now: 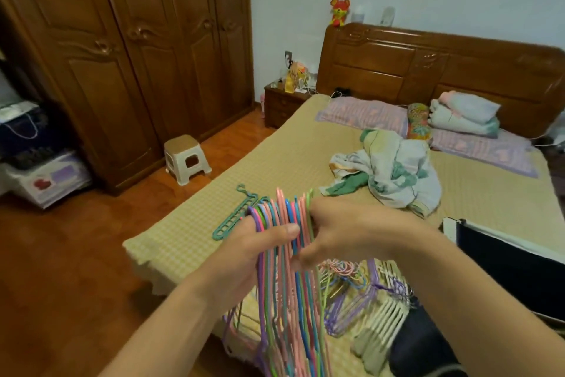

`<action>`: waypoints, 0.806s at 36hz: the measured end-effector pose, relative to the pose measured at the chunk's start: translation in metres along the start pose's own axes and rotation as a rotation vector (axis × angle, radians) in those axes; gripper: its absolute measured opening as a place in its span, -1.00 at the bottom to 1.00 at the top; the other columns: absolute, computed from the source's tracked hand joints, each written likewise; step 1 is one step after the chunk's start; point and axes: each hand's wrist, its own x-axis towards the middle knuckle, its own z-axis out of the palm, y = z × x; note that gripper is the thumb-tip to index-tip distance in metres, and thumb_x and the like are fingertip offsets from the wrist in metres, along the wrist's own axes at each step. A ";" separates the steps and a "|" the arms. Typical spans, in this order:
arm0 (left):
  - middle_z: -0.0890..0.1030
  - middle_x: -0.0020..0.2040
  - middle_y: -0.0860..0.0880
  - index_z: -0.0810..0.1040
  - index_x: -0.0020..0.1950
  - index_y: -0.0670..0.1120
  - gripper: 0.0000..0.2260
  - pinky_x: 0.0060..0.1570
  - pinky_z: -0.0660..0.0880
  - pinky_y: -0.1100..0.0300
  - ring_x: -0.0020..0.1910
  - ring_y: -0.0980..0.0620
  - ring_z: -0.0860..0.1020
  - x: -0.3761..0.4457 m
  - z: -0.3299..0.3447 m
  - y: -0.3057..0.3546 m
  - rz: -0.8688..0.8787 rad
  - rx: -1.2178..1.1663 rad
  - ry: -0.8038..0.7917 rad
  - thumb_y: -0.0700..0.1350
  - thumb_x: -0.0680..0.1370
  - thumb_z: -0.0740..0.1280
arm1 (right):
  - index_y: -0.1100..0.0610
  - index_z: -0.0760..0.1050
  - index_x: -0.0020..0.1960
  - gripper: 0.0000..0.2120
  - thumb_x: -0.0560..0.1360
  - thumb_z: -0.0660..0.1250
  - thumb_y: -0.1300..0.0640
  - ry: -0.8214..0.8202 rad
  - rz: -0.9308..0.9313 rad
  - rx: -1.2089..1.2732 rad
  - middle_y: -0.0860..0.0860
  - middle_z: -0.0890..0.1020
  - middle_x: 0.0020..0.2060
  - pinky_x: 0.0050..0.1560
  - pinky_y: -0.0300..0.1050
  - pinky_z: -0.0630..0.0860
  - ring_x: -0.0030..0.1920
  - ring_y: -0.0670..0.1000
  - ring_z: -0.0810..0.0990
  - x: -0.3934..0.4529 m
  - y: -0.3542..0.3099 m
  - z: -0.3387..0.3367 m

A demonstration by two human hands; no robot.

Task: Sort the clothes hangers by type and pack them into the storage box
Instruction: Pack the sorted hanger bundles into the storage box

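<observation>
The thin coloured hangers [287, 269] are gripped as one bundle by the left hand [256, 245] and right hand [339, 233], both closed; sorting step, next needs even alignment for packing.

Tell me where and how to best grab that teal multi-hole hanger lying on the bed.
Grip the teal multi-hole hanger around the middle of its long slotted bar, coming from above. It lies flat on the bed, free of the bundle of thin hangers, so fingers can probably pinch its narrow edges; the hooked end would likely snag.
</observation>
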 end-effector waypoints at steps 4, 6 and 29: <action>0.65 0.11 -0.32 0.61 0.24 -0.27 -0.67 0.09 0.62 -0.05 0.06 -0.22 0.65 -0.003 -0.005 -0.008 -0.023 -0.061 0.041 -0.15 0.52 0.37 | 0.02 0.62 0.05 -0.63 0.38 0.55 -0.18 -0.058 0.056 -0.135 -0.05 0.71 -0.10 0.06 0.11 0.63 -0.06 0.03 0.68 0.013 -0.004 0.004; 0.66 0.06 -0.28 0.62 0.22 -0.28 -0.67 0.07 0.62 -0.04 0.03 -0.20 0.65 -0.006 -0.007 -0.011 -0.003 -0.105 0.056 -0.14 0.53 0.35 | 0.01 0.60 0.13 -0.54 0.39 0.50 -0.27 -0.114 0.059 -0.220 -0.02 0.71 0.01 0.13 0.15 0.61 0.03 0.06 0.67 0.018 -0.005 -0.004; 0.65 0.19 -0.04 0.60 0.31 0.10 -0.64 0.22 0.52 0.05 0.24 -0.07 0.59 -0.011 0.003 -0.002 0.169 -0.018 -0.217 -0.08 0.53 0.32 | -0.08 0.61 0.28 -0.47 0.64 0.00 -0.31 0.199 -0.069 0.034 -0.22 0.64 0.15 0.34 0.08 0.49 0.18 -0.13 0.60 0.023 -0.038 -0.003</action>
